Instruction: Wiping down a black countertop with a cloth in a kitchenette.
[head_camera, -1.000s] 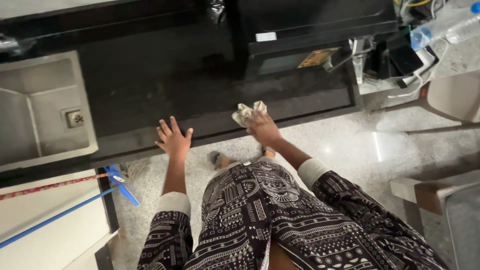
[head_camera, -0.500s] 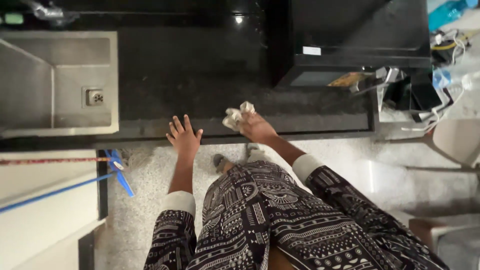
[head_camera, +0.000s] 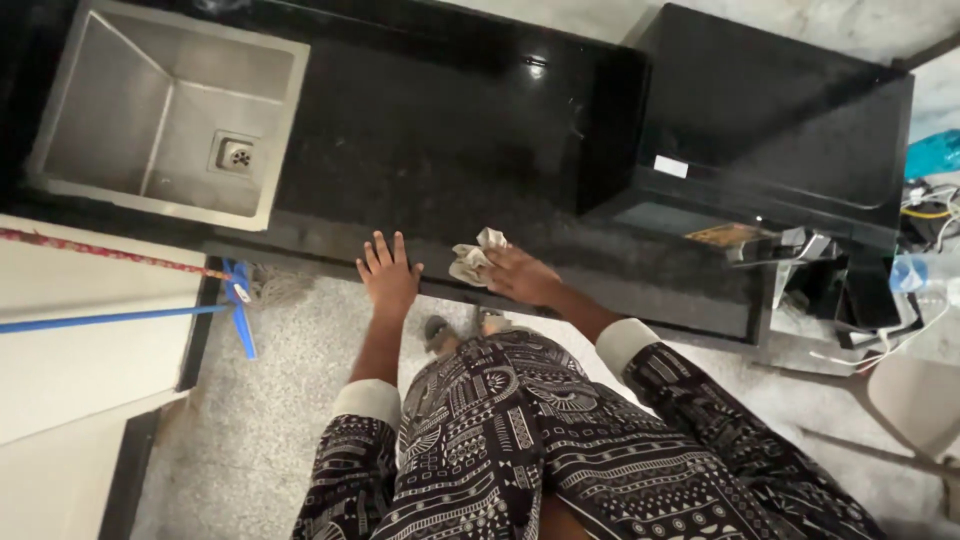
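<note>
Cloth bunched under my right hand at the counter's front edge.

My left hand (head_camera: 389, 277) lies flat on the lip of the black countertop (head_camera: 420, 150), fingers spread, holding nothing. Just beside it my right hand (head_camera: 522, 277) presses down on a crumpled pale cloth (head_camera: 472, 259), fingers curled loosely over its bunched top. I judge it light, soft and limp, likely to slide easily on the glossy stone, so it is best gathered in the palm at the thick middle. Farther off, the steel sink (head_camera: 170, 120) sits left, a black appliance (head_camera: 770, 120) right.
</note>
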